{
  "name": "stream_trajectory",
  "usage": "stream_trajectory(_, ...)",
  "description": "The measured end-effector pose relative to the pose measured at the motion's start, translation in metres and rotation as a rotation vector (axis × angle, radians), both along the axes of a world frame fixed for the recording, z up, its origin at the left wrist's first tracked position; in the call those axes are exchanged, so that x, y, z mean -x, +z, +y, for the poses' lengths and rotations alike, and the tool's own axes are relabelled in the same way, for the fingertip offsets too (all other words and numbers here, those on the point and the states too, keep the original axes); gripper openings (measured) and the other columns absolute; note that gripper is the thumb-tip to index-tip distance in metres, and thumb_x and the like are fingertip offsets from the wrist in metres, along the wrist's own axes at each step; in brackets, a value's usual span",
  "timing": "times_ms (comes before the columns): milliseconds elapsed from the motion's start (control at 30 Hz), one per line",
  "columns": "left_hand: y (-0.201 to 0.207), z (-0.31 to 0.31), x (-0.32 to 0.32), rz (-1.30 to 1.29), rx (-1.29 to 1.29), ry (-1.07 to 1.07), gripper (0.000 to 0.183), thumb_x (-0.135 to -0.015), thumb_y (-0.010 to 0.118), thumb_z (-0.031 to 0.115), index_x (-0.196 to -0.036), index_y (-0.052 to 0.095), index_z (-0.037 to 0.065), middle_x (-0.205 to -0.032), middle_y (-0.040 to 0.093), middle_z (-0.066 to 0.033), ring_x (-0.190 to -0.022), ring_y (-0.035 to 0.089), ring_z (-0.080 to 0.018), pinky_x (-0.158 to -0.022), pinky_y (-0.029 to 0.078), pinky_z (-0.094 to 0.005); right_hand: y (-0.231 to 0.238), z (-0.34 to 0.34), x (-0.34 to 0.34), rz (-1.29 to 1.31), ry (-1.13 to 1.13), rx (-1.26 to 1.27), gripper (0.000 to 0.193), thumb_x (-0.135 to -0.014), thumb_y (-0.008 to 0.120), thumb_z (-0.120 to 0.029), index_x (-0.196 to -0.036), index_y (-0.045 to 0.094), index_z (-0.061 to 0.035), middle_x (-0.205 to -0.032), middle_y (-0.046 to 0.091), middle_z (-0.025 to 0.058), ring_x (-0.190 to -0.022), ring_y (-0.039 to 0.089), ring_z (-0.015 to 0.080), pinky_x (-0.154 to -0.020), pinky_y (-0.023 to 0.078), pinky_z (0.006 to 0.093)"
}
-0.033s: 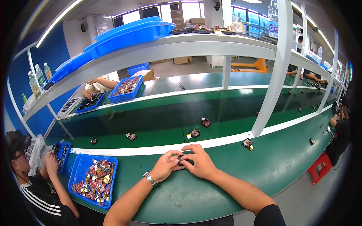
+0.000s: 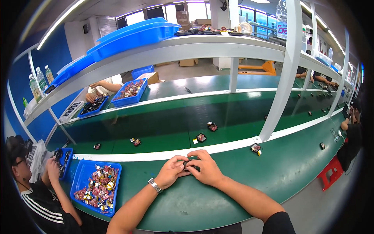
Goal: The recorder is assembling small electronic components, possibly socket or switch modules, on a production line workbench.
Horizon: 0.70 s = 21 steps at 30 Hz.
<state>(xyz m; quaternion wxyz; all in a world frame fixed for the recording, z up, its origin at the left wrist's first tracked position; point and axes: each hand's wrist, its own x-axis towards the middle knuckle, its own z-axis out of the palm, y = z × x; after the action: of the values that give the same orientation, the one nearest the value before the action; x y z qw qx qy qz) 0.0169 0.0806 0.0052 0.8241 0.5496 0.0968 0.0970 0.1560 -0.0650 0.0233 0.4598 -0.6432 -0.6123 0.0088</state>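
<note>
Just above the green bench top (image 2: 183, 206), both my hands meet around a small black plastic part (image 2: 187, 165). Its left side is gripped by my left hand (image 2: 170, 170), which wears a metal wristwatch. From the right, the thumb and fingers of my right hand (image 2: 205, 169) close on it. Most of the part is covered by my fingers. Left of my forearm stands a blue tray (image 2: 118, 189) heaped with small red, white and yellow electronic pieces (image 2: 100, 187). Right of my hands lies a small assembly (image 2: 256, 148) with a yellow tab.
Beyond a white rail (image 2: 152, 155), several small assemblies (image 2: 201, 137) lie on a green conveyor belt (image 2: 167, 136). A metal shelf post (image 2: 282, 78) rises at front right. A co-worker (image 2: 41, 195) sits at left beside a blue tray (image 2: 69, 163). A red stool (image 2: 331, 173) stands at right.
</note>
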Motion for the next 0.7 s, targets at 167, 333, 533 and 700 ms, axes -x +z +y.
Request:
stream_trajectory(167, 0.003, -0.002, 0.000, -0.011, -0.013, 0.003, 0.023, -0.102, 0.047, 0.008, -0.125, 0.047, 0.007, -0.124, 0.060, -0.0126, -0.116, 0.060, -0.0207, -0.100, 0.052, -0.0388, -0.004, 0.001, 0.004, 0.012, -0.005, -0.013, 0.012, -0.082, 0.071, -0.009, -0.093, 0.072, -0.0061, -0.119, 0.059, 0.0061, -0.114, 0.053, 0.0273, -0.090, 0.050, 0.0371)
stream_trajectory(333, 0.002, -0.003, 0.000, -0.025, 0.011, 0.016, 0.023, -0.102, 0.048, 0.009, -0.125, 0.047, 0.006, -0.124, 0.060, -0.0134, -0.116, 0.060, -0.0214, -0.099, 0.052, -0.0386, -0.010, 0.003, 0.006, 0.051, -0.035, -0.046, 0.014, -0.081, 0.073, -0.009, -0.095, 0.073, -0.0093, -0.120, 0.061, 0.0054, -0.110, 0.054, 0.0263, -0.088, 0.050, 0.0356)
stream_trajectory(533, -0.003, -0.001, -0.001, -0.061, 0.020, 0.024, 0.023, -0.100, 0.053, 0.010, -0.122, 0.049, 0.008, -0.130, 0.057, -0.0146, -0.118, 0.059, -0.0230, -0.101, 0.052, -0.0402, -0.017, 0.005, 0.005, 0.092, -0.029, -0.075, 0.017, -0.081, 0.071, -0.006, -0.098, 0.073, -0.0100, -0.120, 0.061, 0.0052, -0.112, 0.054, 0.0266, -0.091, 0.050, 0.0361)
stream_trajectory(700, -0.005, -0.001, -0.001, -0.083, 0.022, 0.063, 0.020, -0.100, 0.054, 0.010, -0.120, 0.049, 0.008, -0.132, 0.056, -0.0162, -0.120, 0.058, -0.0237, -0.102, 0.051, -0.0421, -0.011, 0.006, 0.009, 0.141, 0.000, -0.072, 0.019, -0.081, 0.070, -0.004, -0.098, 0.073, -0.0097, -0.121, 0.061, 0.0055, -0.114, 0.054, 0.0267, -0.092, 0.050, 0.0366)
